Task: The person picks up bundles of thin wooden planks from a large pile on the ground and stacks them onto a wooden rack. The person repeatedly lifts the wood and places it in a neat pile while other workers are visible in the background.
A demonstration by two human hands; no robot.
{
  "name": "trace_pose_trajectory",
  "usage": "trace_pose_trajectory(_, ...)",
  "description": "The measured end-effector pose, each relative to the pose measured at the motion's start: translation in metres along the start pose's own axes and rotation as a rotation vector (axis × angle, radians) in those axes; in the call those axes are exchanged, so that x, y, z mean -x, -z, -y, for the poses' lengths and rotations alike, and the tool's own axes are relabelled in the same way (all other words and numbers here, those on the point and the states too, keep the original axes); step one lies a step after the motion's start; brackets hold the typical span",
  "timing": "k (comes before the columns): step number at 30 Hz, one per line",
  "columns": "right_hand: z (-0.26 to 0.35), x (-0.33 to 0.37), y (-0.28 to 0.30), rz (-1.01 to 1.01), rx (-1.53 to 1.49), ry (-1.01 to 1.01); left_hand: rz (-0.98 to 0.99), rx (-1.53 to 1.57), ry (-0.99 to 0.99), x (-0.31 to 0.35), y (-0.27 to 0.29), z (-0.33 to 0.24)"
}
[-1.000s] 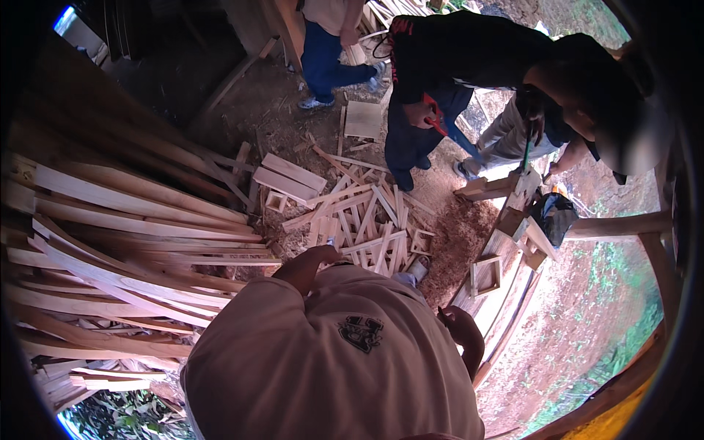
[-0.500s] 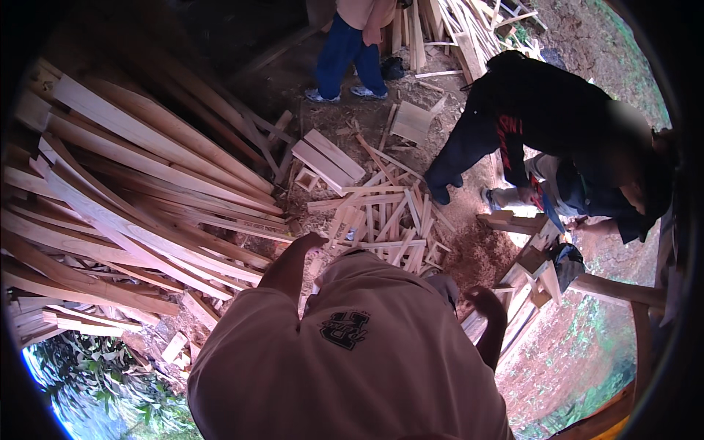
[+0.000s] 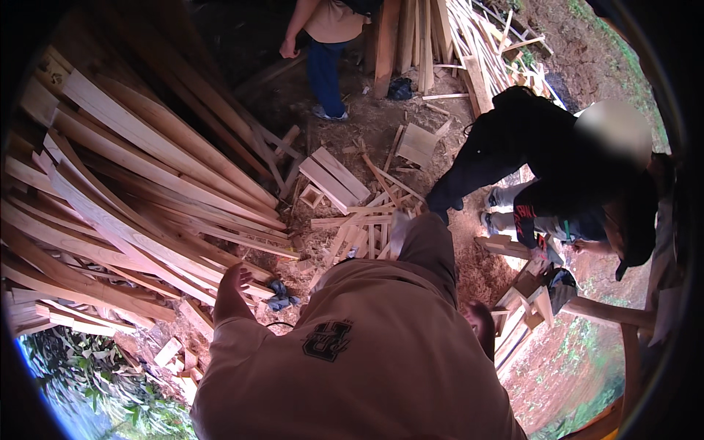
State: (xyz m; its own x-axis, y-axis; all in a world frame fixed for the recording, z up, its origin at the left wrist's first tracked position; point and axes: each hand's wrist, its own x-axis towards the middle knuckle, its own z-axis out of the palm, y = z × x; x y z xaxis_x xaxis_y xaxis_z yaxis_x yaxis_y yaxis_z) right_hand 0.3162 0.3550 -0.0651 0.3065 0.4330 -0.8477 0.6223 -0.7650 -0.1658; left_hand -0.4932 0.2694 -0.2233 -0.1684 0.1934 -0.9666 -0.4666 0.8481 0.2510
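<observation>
My left hand (image 3: 236, 281) is held out at my side, fingers apart and nothing in it. It hovers beside the ends of the long stacked boards (image 3: 154, 220); whether it touches one I cannot tell. A dark blue and black bundle (image 3: 281, 295) lies on the ground just right of that hand. My right hand (image 3: 477, 317) hangs by my right hip, dim and partly hidden behind my body, so its fingers do not show clearly. Close to it are joined wooden pieces (image 3: 529, 297). My leg reaches forward onto the pile of short offcuts (image 3: 367, 220).
Two pale planks (image 3: 334, 181) and a square wooden panel (image 3: 418, 144) lie ahead on shavings. At right a person in dark clothes (image 3: 543, 139) bends over the wood. Another person in blue jeans (image 3: 327, 73) stands at the far side, near upright boards (image 3: 407, 44).
My left hand has swung left and back, and its fingers have spread. My leg has come forward over the offcuts. The far person has turned and shifted; the bending person has moved slightly.
</observation>
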Motion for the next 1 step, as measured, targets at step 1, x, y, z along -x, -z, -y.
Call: trace_pose_trajectory(1,-0.0215,0.0193,-0.0177,0.015,0.003,0.004,-0.037,-0.024,-0.029,0.0063,0.0105,-0.0105)
